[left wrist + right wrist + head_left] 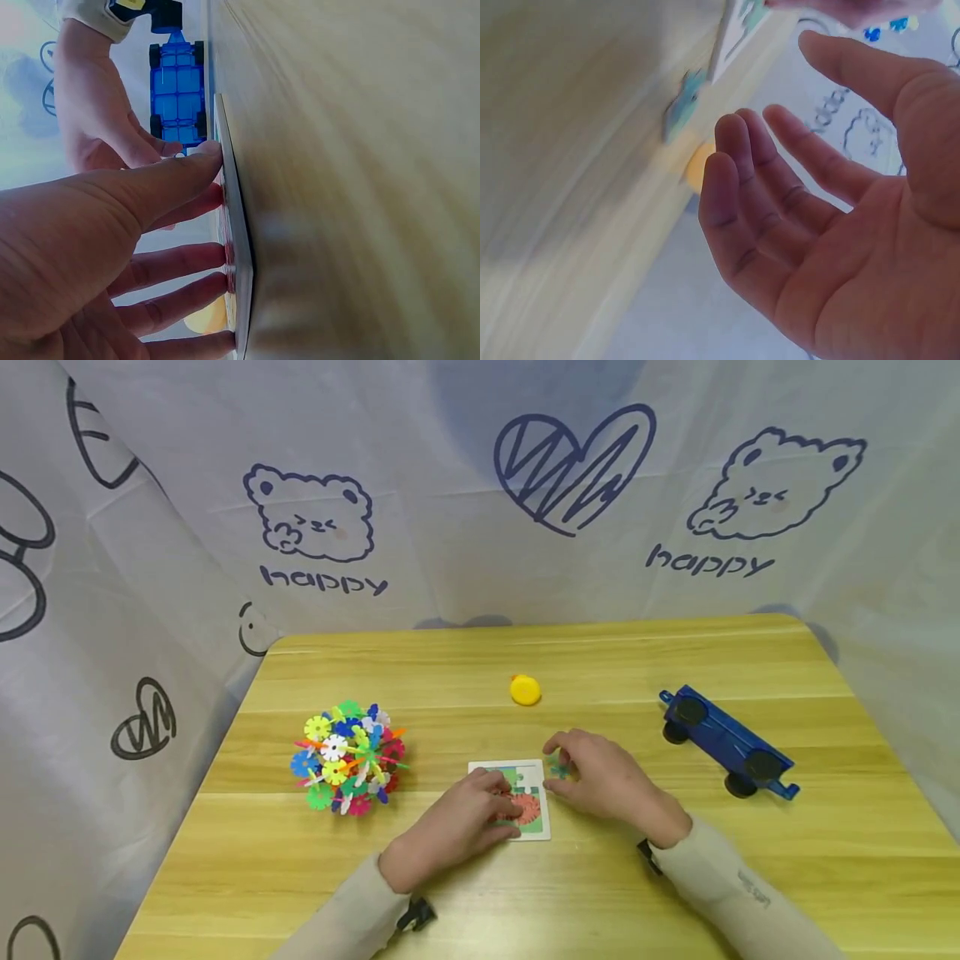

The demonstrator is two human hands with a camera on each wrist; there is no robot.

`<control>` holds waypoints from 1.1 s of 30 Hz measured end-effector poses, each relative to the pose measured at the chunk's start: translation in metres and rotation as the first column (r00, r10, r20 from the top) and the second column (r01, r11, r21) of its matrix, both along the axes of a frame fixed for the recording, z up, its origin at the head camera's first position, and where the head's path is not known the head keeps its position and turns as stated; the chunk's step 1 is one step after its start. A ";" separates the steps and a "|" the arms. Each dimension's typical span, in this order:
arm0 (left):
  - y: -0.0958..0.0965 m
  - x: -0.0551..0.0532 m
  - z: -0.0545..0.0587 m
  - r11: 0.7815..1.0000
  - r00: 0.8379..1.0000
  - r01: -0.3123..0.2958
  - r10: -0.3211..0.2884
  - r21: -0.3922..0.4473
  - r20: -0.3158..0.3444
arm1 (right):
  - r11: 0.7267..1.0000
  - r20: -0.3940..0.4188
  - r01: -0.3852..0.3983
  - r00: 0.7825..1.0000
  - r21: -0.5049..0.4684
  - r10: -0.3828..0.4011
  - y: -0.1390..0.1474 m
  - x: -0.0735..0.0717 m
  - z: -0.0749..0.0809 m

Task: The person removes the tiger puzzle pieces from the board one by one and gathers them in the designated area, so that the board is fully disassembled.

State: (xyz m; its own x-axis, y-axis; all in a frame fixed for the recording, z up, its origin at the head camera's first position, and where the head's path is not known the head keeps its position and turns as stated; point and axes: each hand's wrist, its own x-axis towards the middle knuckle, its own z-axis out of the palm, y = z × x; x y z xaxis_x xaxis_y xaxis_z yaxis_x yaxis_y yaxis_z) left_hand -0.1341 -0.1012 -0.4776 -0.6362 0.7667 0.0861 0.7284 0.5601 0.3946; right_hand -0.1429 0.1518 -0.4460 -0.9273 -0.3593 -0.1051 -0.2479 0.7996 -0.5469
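Note:
A small white-framed jigsaw puzzle [546,823] lies flat on the table, with green and coral-pink parts and a white gap at its upper right. My left hand [461,817] rests on its left side. In the left wrist view, the nearly straight fingers [176,266] and the thumb touch the puzzle's face and edge. To the right of the frame, a loose teal-green puzzle piece [682,106] lies on the wood. Just above that piece hovers my right hand [603,779], its fingers gently bent and thumb apart, holding nothing.
A ball of colourful plastic flower discs [348,760] stands at the left. Behind the puzzle sits a yellow rubber duck [525,690]. A blue toy vehicle [723,735] lies on its side at the right. A printed cloth [450,552] hangs behind the table [585,893].

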 end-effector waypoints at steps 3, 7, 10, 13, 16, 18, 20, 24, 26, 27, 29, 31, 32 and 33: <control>0.000 0.000 0.001 1.000 1.000 0.001 -0.001 -0.004 0.002 | 0.999 0.003 -0.045 0.999 0.016 0.045 -0.009 0.005 0.000; 0.000 -0.001 0.002 1.000 1.000 0.008 -0.007 -0.017 0.005 | 0.996 0.006 -0.085 0.996 0.037 0.085 -0.018 0.009 -0.005; 0.000 -0.001 0.002 1.000 1.000 0.013 -0.013 -0.026 0.016 | 0.992 0.004 -0.111 0.994 0.059 0.111 -0.022 0.011 -0.009; 0.000 -0.002 0.002 1.000 0.999 0.015 -0.014 -0.027 0.031 | 0.990 -0.002 -0.122 0.992 0.070 0.122 -0.025 0.012 -0.012; 0.000 -0.002 0.003 1.000 0.999 0.020 -0.019 -0.022 0.034 | 0.991 -0.008 -0.115 0.993 0.076 0.115 -0.026 0.013 -0.014; -0.001 -0.002 0.003 0.999 0.999 0.024 -0.023 -0.023 0.030 | 0.992 -0.007 -0.104 0.994 0.078 0.105 -0.027 0.014 -0.013; 0.000 -0.003 0.003 0.999 0.999 0.029 -0.028 -0.026 0.024 | 0.993 -0.002 -0.086 0.996 0.083 0.086 -0.028 0.014 -0.013; 0.000 -0.003 0.003 0.999 0.999 0.034 -0.034 -0.031 0.007 | 0.995 0.013 -0.044 0.999 0.089 0.043 -0.028 0.014 -0.012; 0.000 -0.002 0.003 0.999 0.999 0.033 -0.033 -0.031 0.003 | 0.995 0.013 -0.038 0.999 0.089 0.037 -0.028 0.013 -0.012; 0.000 -0.002 0.003 0.999 0.999 0.032 -0.032 -0.031 0.003 | 0.995 0.014 -0.038 0.999 0.091 0.036 -0.027 0.012 -0.012; -0.001 -0.001 0.004 0.999 1.000 0.027 -0.027 -0.032 0.007 | 0.995 0.019 -0.041 0.999 0.088 0.040 -0.027 0.011 -0.012; -0.001 -0.001 0.005 0.999 1.000 0.023 -0.023 -0.032 0.011 | 0.995 0.030 -0.047 0.999 0.088 0.045 -0.027 0.010 -0.011; -0.001 -0.001 0.005 0.999 1.000 0.022 -0.021 -0.032 0.013 | 0.995 0.035 -0.048 0.998 0.087 0.045 -0.027 0.010 -0.012; -0.001 -0.001 0.005 0.999 1.000 0.020 -0.019 -0.032 0.014 | 0.996 0.043 -0.046 0.998 0.081 0.042 -0.027 0.010 -0.012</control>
